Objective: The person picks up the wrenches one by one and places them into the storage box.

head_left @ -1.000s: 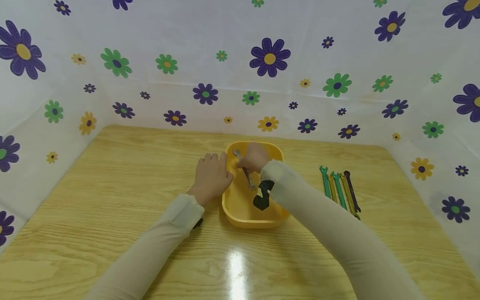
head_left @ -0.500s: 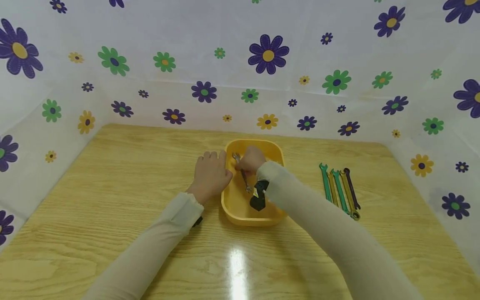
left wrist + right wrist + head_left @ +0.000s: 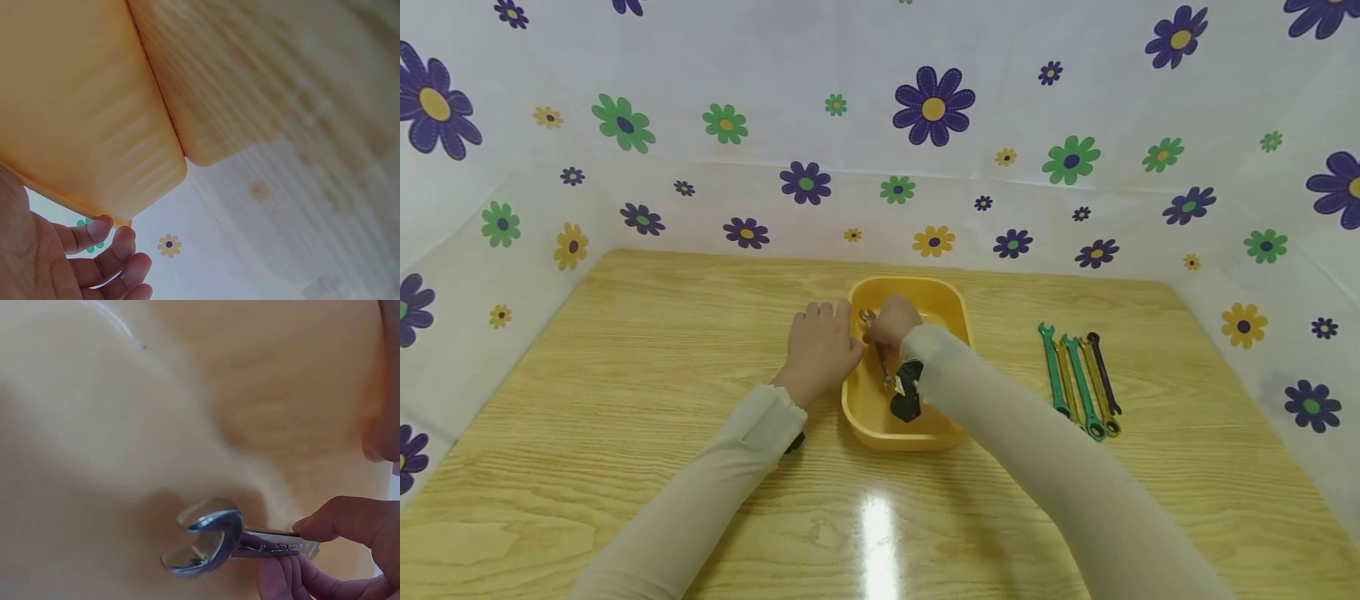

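A yellow plastic tub [image 3: 895, 442] stands on the wooden table. My left hand [image 3: 818, 348] holds its left rim, the thumb over the edge and the loosely bent fingers outside the wall, as the left wrist view shows. Inside the tub, close to the left wall, my right hand [image 3: 895, 320] pinches a silver wrench [image 3: 215, 534] between thumb and fingers near the middle of its shaft. The wrench's open jaw end shows clearly in the right wrist view, over the tub floor. Whether the wrench touches the floor cannot be told.
Several wrenches lie side by side right of the tub: green wrenches [image 3: 1083, 387], gold wrenches [image 3: 1100, 383] and a dark purple wrench [image 3: 1104, 373]. A white flowered cloth [image 3: 970, 125] hangs behind the table [image 3: 700, 333] and along both sides.
My right hand has shifted left inside the tub with the silver wrench, toward the left wall. The left hand stays on the rim. The head view has tilted slightly.
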A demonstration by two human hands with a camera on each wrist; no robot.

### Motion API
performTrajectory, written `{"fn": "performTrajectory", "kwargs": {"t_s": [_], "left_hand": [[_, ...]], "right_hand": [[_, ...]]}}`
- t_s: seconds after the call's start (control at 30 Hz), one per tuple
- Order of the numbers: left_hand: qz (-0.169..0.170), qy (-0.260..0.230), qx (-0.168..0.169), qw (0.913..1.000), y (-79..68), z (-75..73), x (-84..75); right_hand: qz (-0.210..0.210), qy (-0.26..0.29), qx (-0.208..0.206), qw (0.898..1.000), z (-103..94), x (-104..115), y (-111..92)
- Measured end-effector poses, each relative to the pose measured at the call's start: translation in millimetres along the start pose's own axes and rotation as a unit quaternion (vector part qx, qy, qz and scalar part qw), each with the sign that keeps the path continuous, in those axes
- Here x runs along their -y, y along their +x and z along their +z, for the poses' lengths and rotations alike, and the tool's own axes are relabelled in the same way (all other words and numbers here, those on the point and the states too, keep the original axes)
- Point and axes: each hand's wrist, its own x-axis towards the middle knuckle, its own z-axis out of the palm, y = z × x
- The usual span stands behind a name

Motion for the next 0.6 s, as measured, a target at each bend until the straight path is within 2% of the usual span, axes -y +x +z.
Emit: {"fn": "performTrajectory", "kwargs": {"t_s": [0.33, 0.6], "left_hand": [[0.003, 0.001, -0.006, 1.0000, 0.1, 2.0, 1.1], [0.004, 0.000, -0.012, 0.9999, -0.1, 2.7, 1.1]], "right_hand": [[0.007, 0.041, 0.003, 0.999, 9.9, -1.0, 5.9], [-0.004, 0.034, -0.010, 0.999, 12.6, -1.7, 4.7]]}}
